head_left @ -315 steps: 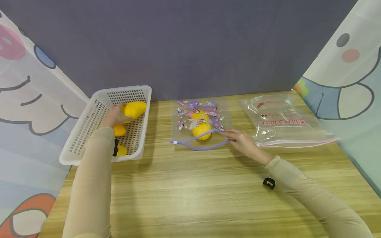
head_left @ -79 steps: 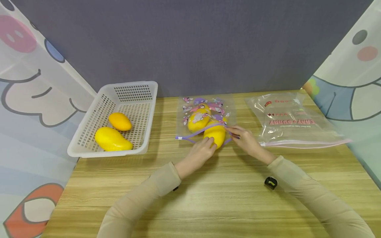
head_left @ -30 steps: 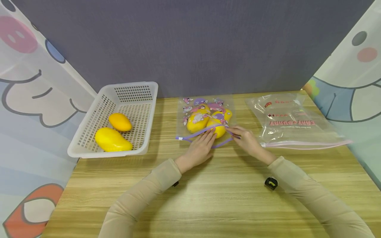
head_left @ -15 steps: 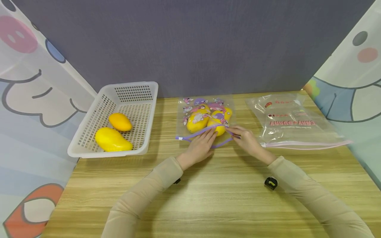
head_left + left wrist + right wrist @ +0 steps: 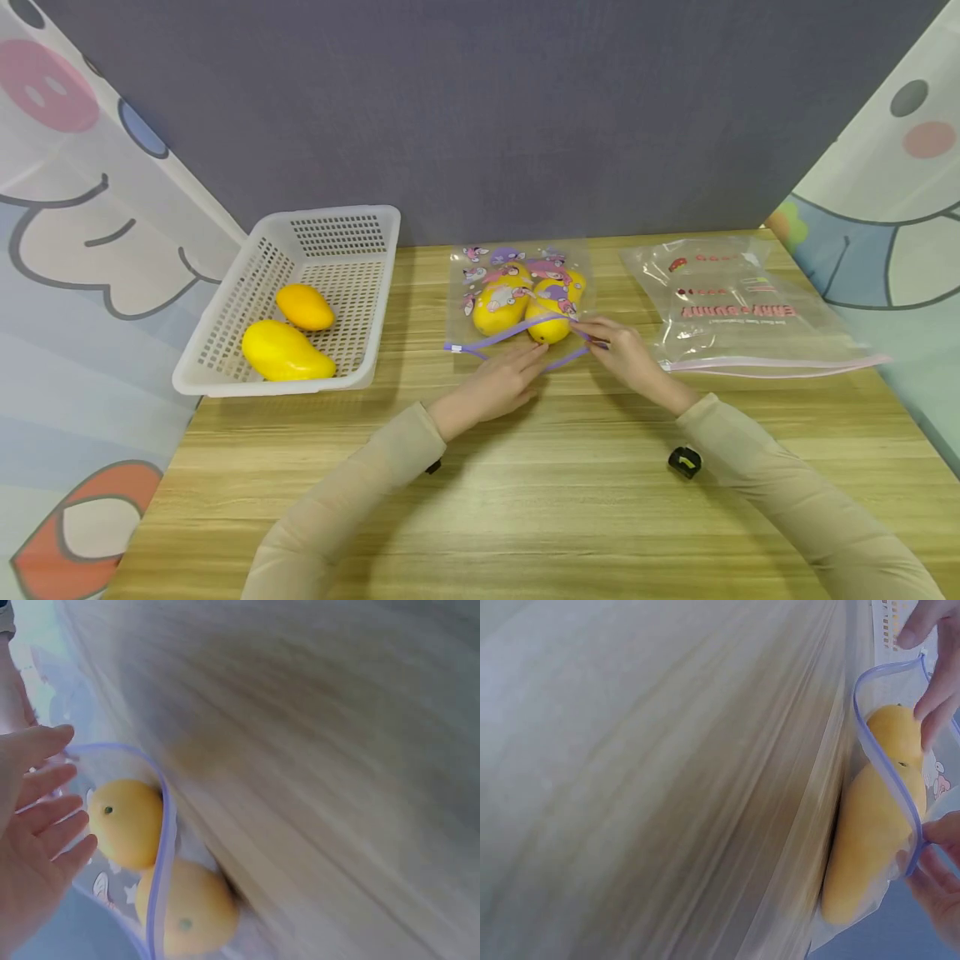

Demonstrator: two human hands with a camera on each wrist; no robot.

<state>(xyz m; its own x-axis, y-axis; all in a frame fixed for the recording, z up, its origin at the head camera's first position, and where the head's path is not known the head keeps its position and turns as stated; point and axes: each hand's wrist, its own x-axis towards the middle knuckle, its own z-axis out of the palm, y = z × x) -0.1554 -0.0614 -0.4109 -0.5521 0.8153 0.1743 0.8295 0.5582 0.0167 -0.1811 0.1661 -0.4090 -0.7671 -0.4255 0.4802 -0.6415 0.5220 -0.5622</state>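
A clear printed zipper bag (image 5: 506, 257) lies on the table, its purple-edged mouth gaping toward me, with yellow mangoes (image 5: 550, 332) inside. My right hand (image 5: 618, 354) pinches the right end of the bag's mouth between thumb and fingers, as the right wrist view also shows. At the front of the mouth is my left hand (image 5: 495, 385), fingers extended, fingertips right by the nearest mango's end. In the left wrist view that hand (image 5: 34, 847) holds nothing, and two mango ends (image 5: 127, 823) show past the purple rim.
A white perforated basket (image 5: 277, 389) stands at the left with a large mango (image 5: 285, 353) and a smaller orange-yellow mango (image 5: 305, 307) in it. A second clear bag with a pink zipper (image 5: 776, 364) lies flat at the right. A grey panel (image 5: 480, 125) rises behind the table.
My left hand took a mango from the basket and pushed it into the bag; just now it has drawn back off the mango. My right hand keeps its pinch on the bag's edge.
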